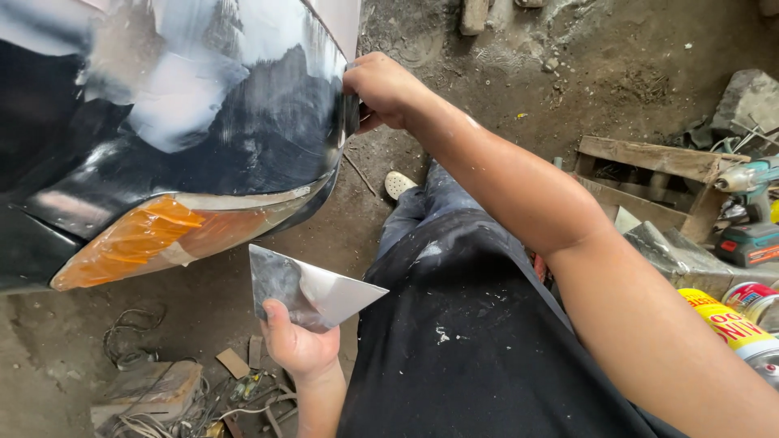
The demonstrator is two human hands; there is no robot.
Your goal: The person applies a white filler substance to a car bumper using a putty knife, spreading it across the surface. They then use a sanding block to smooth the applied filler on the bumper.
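From up here I see my right hand (pixel 381 88) pressed to the far right edge of the dark car body panel (pixel 203 105), fingers curled tight against that edge; something small may be pinched between them, but the fist hides it and I cannot tell what it is. My left hand (pixel 299 345) sits nearer, below the panel, fingers closed on a flat metal spreader plate (pixel 312 289), which is held tilted with one corner pointing right and is clear of the bodywork. The panel carries pale, hazy patches of filler or sanded paint across its upper half, and an orange lamp lens (pixel 130 239) sits along its lower left. To the right on the dirt floor (pixel 503 73) stand a wooden crate (pixel 657 174), a cordless drill (pixel 751 211) and two spray cans (pixel 734 320) lying near my elbow; offcuts and tangled wire (pixel 134 345) lie at lower left. I judge the step in hand to be working the panel's edge with the right hand while the plate waits in the left. The next stroke would call for steady pressure along that thin edge, and the plate kept level so nothing on it slides off.
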